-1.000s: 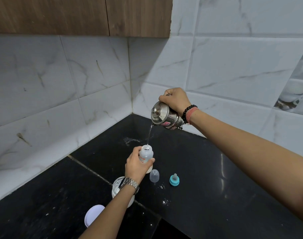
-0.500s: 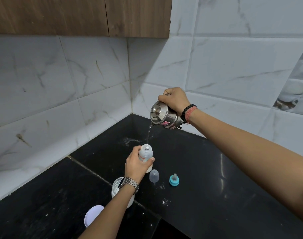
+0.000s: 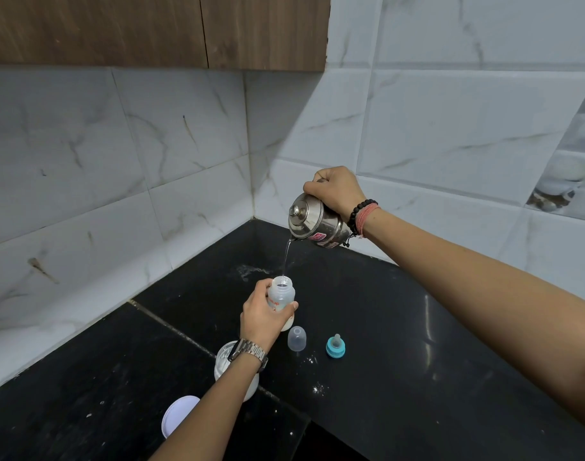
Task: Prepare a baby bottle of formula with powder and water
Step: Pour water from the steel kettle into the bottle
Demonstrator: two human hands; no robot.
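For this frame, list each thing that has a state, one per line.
Baby bottle: uncapped, upright, being filled.
Steel kettle: lidded, tilted, pouring.
Left hand: grips the bottle.
Right hand: grips the kettle.
Clear cap: off, on counter.
Teal nipple ring: off, on counter.
Powder jar: open.
White lid: off.

Both forearms are bare, no sleeves being seen. A silver metal link watch [image 3: 249, 353] is worn on the left wrist. A black beaded bracelet [image 3: 360, 212] and pinkish-red thread band [image 3: 367, 217] are worn on the right wrist.
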